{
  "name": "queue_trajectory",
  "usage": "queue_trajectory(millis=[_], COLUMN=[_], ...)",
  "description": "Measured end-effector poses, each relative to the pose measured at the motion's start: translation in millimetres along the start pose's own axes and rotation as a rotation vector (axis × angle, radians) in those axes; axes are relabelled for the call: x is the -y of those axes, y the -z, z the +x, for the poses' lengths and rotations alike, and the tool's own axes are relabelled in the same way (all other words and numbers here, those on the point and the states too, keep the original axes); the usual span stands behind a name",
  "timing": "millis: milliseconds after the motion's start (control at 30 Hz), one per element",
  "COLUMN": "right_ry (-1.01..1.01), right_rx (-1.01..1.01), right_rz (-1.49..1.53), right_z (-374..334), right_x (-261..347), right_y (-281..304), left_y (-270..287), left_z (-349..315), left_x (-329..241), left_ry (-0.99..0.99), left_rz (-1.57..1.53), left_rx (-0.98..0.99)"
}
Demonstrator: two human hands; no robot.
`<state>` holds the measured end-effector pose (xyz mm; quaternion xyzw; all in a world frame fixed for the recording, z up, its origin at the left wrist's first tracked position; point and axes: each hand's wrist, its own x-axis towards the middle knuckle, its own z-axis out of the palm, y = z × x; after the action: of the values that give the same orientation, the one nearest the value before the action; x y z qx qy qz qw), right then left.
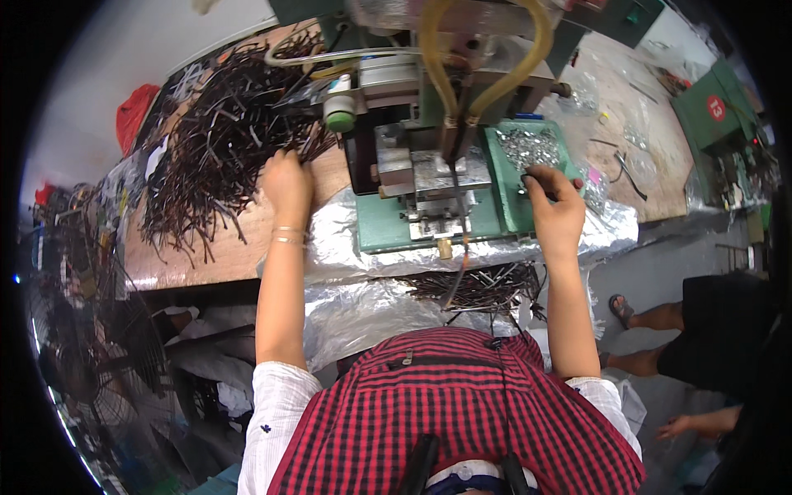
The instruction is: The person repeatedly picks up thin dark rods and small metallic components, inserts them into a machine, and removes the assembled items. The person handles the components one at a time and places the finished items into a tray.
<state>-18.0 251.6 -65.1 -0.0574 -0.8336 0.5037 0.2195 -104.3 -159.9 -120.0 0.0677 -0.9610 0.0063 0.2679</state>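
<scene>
My left hand (287, 188) is at the right edge of a big heap of short dark cables (223, 140). Its fingers are curled among the cable ends, and whatever they grip is hidden. Over the near edge of a green tray (516, 210) is my right hand (557, 210), thumb and fingers pinched together. Something tiny and dark shows at the fingertips, too small to name. Many small shiny metal pieces (528, 148) fill the tray's far part. Between my hands stands a bench press with a metal die block (445, 177) on a green base (384, 227). A thin cable (464, 223) hangs down in front of it.
More dark cables (487, 286) lie on silvery sheeting (355, 318) in front of me. Yellowish tubes (511, 78) arch over the press, with a green-capped white bottle (339, 111) beside it. Another green machine (714, 124) and a person's legs (652, 318) are at right; a fan (124, 363) is at left.
</scene>
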Motion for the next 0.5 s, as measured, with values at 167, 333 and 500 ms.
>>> queue_trajectory(millis=[167,333,500], right_ry=[0.000,0.127,0.362], right_rx=[-0.126,-0.046,0.077], right_rz=[-0.104,0.024,0.227], right_z=[-26.4,-26.7,5.8], right_x=[-29.3,14.5,75.7], right_y=[39.6,25.8,-21.1], left_y=[16.9,43.6,49.9], left_z=[-28.0,-28.2,-28.2], left_x=[35.6,50.7,11.3], left_ry=[-0.042,-0.032,0.216], left_rz=[-0.001,-0.321,-1.212], left_rx=[0.009,-0.299,0.062])
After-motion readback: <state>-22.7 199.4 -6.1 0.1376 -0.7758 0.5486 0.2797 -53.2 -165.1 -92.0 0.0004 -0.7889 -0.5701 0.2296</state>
